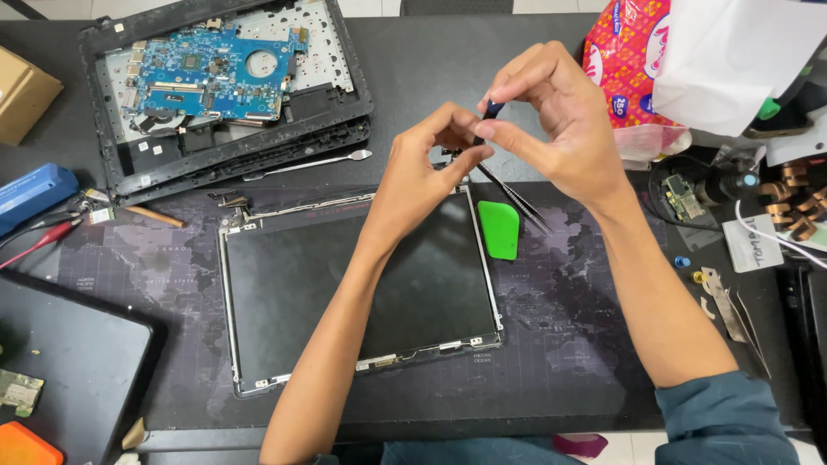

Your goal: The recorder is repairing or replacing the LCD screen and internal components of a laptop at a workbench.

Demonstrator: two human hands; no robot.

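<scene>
A dark laptop screen panel (284, 301) in a metal frame lies flat on the mat before me. Over its top right corner, my right hand (556, 120) pinches a small dark-handled screwdriver (491, 110) at its top, the tool pointing down. My left hand (422, 168) rests its fingertips against the tool's shaft near the panel's hinge corner. Black tweezers (517, 200) lie just under my right hand, next to a green plastic pry pick (499, 229).
An opened laptop base with a blue circuit board (207, 73) sits at the back left, a metal spudger (310, 164) along its front edge. A pink tissue pack (633, 60) and small parts crowd the right. A black tablet (69, 362) lies front left.
</scene>
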